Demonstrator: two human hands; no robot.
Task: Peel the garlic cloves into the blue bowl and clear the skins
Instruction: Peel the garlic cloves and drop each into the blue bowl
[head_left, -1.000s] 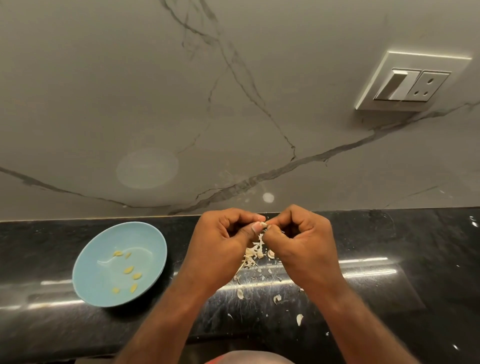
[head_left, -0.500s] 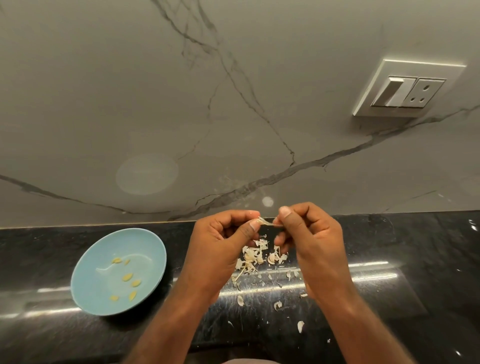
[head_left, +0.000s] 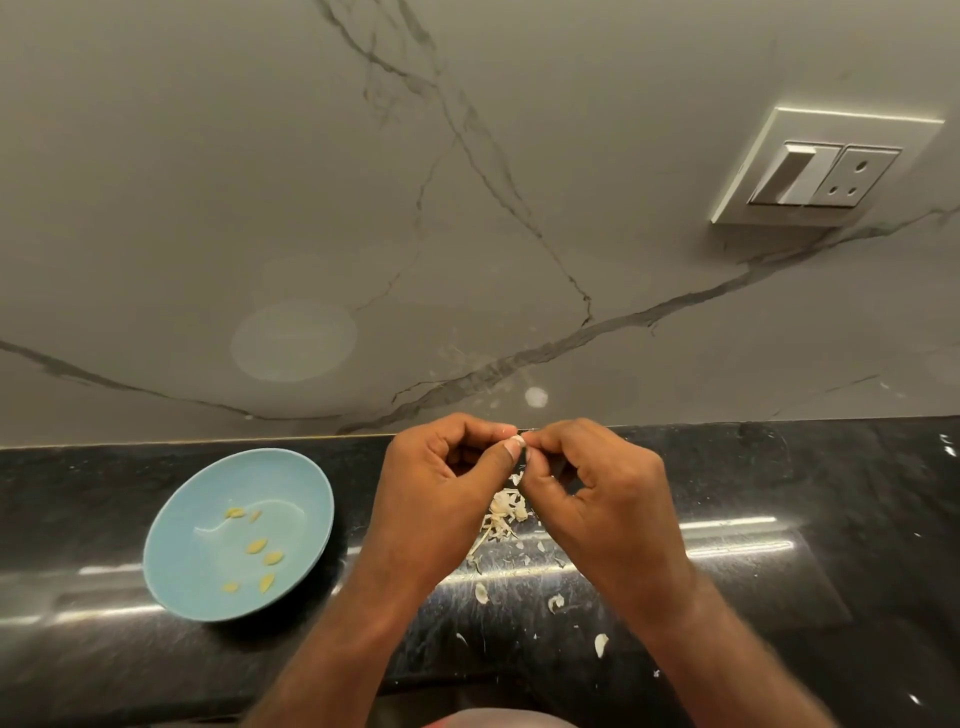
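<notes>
Between our fingertips, above the far edge of the desk (head_left: 831, 519), sits the garlic clove we are working on, so small and so covered that we cannot tell which way its long axis runs. Our left hand (head_left: 441, 499) is curled, with thumb and forefinger pinching the clove. Our right hand (head_left: 597, 499) meets it tip to tip and pinches the same small thing from the other side.

The blue bowl (head_left: 182, 551) lies to our left, near the left hand but apart from it and a little closer to us than the fingertips. We judge the left hand the nearer one for carrying the clove across, a short move sideways and down. A few peeled cloves (head_left: 257, 545) lie loose in the bowl's bottom.

The skins (head_left: 506, 514) sit in a pale heap straight below our hands, with stray flakes scattered towards us and to the right. All of them wait to be gathered.

The desk is polished black stone, streaked with reflected light. Behind it rises a grey veined wall (head_left: 467, 208), with a switch and socket plate (head_left: 826, 171) at the upper right.
</notes>
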